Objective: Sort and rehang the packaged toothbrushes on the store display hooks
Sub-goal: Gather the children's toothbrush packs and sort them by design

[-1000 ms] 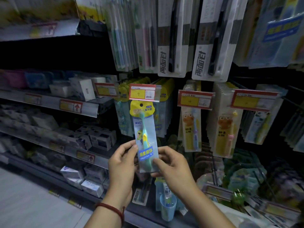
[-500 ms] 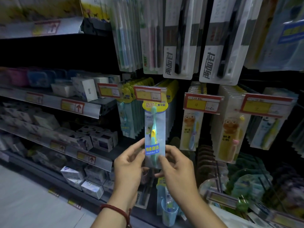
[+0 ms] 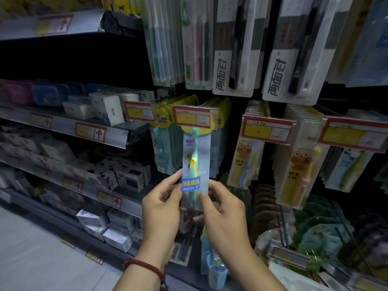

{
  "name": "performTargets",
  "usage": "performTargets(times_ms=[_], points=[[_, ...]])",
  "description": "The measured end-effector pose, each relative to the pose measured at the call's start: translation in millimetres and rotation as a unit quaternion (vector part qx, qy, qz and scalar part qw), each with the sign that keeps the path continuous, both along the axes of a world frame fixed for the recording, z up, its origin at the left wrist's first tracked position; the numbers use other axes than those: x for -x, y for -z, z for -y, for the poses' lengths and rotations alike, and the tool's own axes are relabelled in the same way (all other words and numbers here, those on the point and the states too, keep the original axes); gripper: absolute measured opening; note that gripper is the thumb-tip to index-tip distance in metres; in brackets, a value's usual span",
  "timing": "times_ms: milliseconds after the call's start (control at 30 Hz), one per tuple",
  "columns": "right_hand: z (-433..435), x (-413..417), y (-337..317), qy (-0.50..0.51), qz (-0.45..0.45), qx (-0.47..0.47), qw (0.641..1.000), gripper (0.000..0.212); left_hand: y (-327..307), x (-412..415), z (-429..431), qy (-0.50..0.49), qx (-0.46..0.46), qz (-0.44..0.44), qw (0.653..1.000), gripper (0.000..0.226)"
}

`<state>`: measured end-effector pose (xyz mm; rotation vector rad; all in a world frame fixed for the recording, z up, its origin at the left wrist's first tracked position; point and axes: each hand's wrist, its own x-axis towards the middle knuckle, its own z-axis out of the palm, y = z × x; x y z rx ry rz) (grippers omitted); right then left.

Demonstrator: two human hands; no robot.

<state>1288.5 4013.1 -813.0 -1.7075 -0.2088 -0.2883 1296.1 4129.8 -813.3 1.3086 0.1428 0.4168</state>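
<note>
Both hands, left (image 3: pixel 162 208) and right (image 3: pixel 223 214), pinch the lower edges of an upright toothbrush pack (image 3: pixel 195 164); its top hides behind a price tag (image 3: pixel 192 118) (hook unseen, possibly hung)

Dim shop aisle, lit weakly from the front; pale grey floor (image 3: pixel 31 259) lies below and left of the left hand (image 3: pixel 161 208); grey metal shelves (image 3: pixel 63 131) with red-and-yellow price labels (image 3: pixel 91 134) rise in tiers to its left, stacked with small white boxes (image 3: pixel 109 110); above them, an unlit black back panel (image 3: pixel 73 59), which also shows above and right of the right hand (image 3: pixel 226 217).
</note>
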Motion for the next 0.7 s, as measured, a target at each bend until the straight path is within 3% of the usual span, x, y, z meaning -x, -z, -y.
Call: performTargets(times_ms=[200, 433, 700], points=[[1, 5, 6, -0.006, -0.011, 0.004, 1.000, 0.031, 4, 9, -1, 0.002, -0.007, -0.015, 1.000, 0.044], [0, 12, 3, -0.003, -0.013, -0.060, 0.998, 0.030, -3, 14, 2, 0.008, -0.043, 0.005, 0.999, 0.043], [7, 5, -2, -0.005, -0.018, -0.034, 0.999, 0.029, 2, 11, 2, 0.009, -0.067, -0.007, 0.998, 0.041]])
